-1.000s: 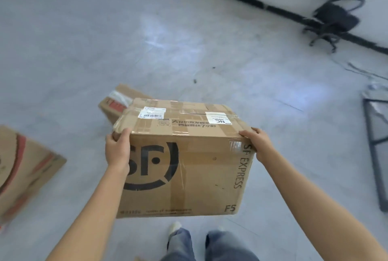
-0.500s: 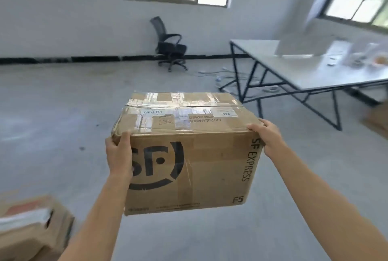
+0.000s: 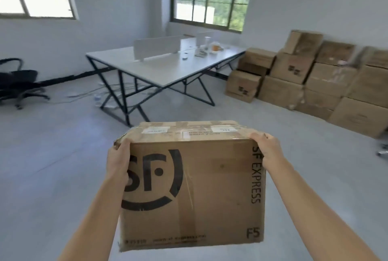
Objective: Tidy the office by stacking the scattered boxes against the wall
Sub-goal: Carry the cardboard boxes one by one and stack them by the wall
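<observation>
I hold the cardboard box (image 3: 210, 187) up in front of me, clear of the floor (image 3: 52, 166); my left hand (image 3: 118, 162) grips its upper left corner; my right hand (image 3: 267, 149) grips the upper right corner, fingers curled over the top edge; ahead to my right, the stacked boxes (image 3: 315, 80) stand against the wall (image 3: 315, 4); the white desk (image 3: 168, 67) stands beyond, a black chair (image 3: 19, 84) at far left.
</observation>
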Demonstrator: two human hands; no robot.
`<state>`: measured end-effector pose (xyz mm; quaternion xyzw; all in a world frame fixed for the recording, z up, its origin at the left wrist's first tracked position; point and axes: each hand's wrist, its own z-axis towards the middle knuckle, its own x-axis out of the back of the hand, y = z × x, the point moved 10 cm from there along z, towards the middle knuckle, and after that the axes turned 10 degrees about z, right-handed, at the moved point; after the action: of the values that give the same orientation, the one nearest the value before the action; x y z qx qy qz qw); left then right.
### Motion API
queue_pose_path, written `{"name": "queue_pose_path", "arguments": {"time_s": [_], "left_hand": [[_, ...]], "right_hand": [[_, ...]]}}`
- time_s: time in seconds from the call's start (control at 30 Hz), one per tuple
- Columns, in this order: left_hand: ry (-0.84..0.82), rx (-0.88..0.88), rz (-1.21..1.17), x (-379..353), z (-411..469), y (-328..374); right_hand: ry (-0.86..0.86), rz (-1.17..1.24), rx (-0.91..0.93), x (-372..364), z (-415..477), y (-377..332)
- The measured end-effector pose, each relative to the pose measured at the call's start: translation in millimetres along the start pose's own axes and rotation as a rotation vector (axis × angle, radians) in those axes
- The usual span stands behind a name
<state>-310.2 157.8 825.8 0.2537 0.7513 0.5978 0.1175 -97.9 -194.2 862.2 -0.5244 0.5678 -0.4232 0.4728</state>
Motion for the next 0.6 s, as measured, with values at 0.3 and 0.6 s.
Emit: {"name": "queue_pose_path", "arguments": {"time_s": [0.3,0.6], "left_hand": [[-0.299,0.013,0.057,-206,30,37],[-0.45,-0.133,-0.006,-366,106,159]], "right_hand": [[0.307,0.113,0.011,130,66,-21],[0.448,0.169,0.209,129,192,-120]]}}
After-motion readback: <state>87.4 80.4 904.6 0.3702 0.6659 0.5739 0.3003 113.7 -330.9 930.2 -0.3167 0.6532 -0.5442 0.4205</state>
